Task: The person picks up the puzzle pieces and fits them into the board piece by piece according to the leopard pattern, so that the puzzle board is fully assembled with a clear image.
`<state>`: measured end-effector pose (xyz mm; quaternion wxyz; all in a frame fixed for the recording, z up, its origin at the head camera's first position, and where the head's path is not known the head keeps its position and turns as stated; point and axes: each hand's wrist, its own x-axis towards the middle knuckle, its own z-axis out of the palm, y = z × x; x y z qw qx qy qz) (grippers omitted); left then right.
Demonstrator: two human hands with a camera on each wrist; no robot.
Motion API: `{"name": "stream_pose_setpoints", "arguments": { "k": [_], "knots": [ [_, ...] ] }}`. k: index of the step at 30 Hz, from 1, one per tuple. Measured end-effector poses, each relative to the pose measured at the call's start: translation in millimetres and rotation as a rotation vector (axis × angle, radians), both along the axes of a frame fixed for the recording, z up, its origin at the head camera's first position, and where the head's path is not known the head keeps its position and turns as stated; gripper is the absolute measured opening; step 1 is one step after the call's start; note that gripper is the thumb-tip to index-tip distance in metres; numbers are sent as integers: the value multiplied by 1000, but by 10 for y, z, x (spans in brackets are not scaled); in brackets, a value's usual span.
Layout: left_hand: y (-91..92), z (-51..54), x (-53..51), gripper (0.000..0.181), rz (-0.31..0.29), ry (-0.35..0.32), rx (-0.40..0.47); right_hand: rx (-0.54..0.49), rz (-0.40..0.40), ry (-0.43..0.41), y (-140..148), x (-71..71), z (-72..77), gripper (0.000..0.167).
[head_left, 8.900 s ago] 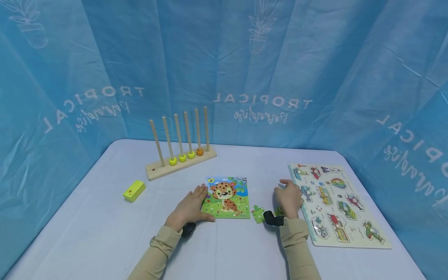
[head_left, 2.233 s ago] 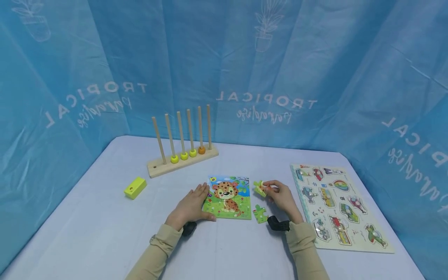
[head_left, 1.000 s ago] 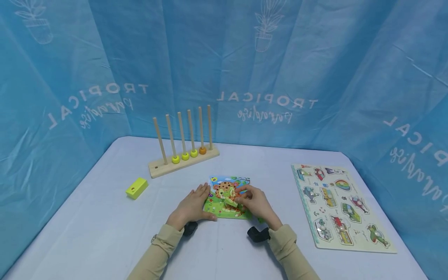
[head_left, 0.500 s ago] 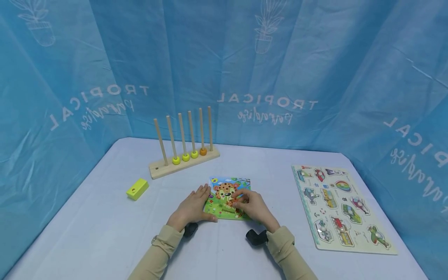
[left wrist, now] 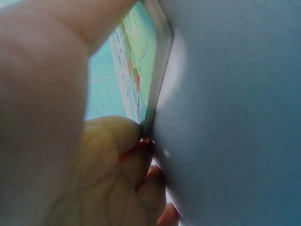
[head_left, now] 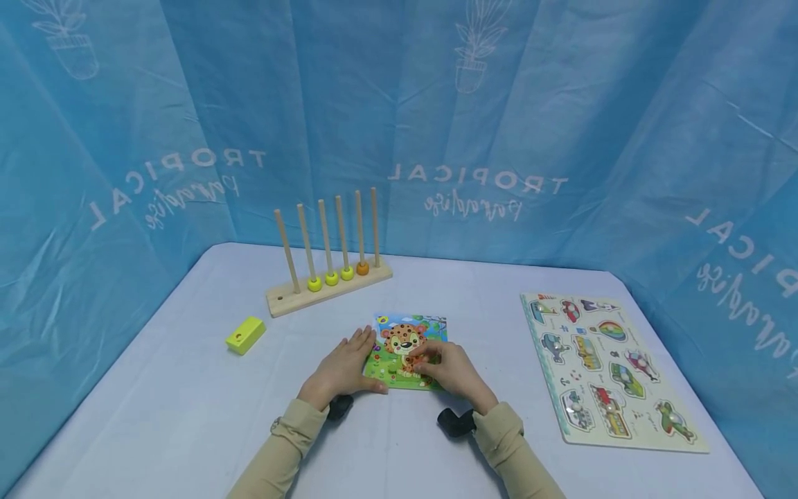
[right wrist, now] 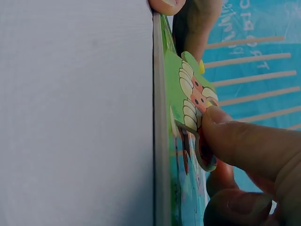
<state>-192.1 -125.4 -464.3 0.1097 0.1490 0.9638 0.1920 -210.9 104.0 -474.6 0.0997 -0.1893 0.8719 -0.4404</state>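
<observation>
A leopard jigsaw puzzle board point(head_left: 386, 360) lies on the white table in the head view. My left hand point(head_left: 337, 371) rests along its left side, fingers stretched out at the edge and thumb by the near corner. In the left wrist view the board's edge point(left wrist: 162, 61) shows beside the hand. My right hand point(head_left: 454, 371) is over the right half of the board. Between thumb and fingers it pinches a puzzle piece point(right wrist: 186, 92), green with leopard paws, which stands tilted on the board in the right wrist view. In the head view the hand hides part of the picture.
A wooden peg stand point(head_left: 330, 291) with several beads stands behind the board. The yellow block point(head_left: 246, 335) lies to the left. On the right is a vehicle peg puzzle point(head_left: 611, 374). Blue curtain point(head_left: 424, 125) surrounds the table's back and sides.
My right hand has carried the puzzle piece from the table right of the board to over the leopard picture, where it has lowered. My left hand has stayed at the board's left edge.
</observation>
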Motion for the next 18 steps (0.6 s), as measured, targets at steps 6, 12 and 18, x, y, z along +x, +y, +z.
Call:
{"name": "stream_pose_setpoints", "arguments": {
  "k": [6,12,18],
  "knots": [
    [-1,-4,-4,108,-2,2,1,47,-20,6,-27,-11,-7,18],
    [-2,-19,-12,108,2,10,7,115,-9,52,-38,-22,-41,19],
    [-3,-34,-18,108,2,16,-2,147,1,84,-33,-13,-46,7]
  ]
}}
